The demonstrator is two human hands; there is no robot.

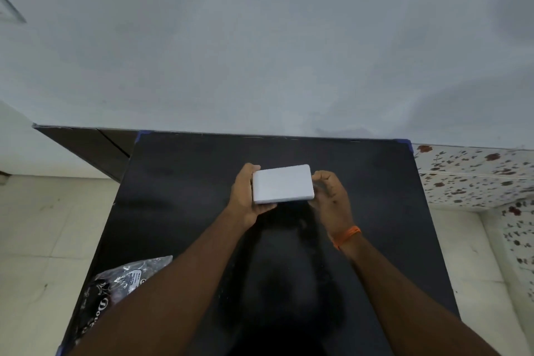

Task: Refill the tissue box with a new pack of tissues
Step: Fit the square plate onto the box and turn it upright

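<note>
Plastic bag (121, 280): desk's (179, 182) 7 o'clock corner, crinkled.
Left hand (245, 199): grips white tissue box's (282, 183) 9 o'clock end.
Right hand (332, 196): pinches its 3 o'clock end.
Box: above desk centre.

White box (283, 184) — black table (179, 182) (orange wristband (348, 235))

Dim, perhaps soft (edges warped)
</note>
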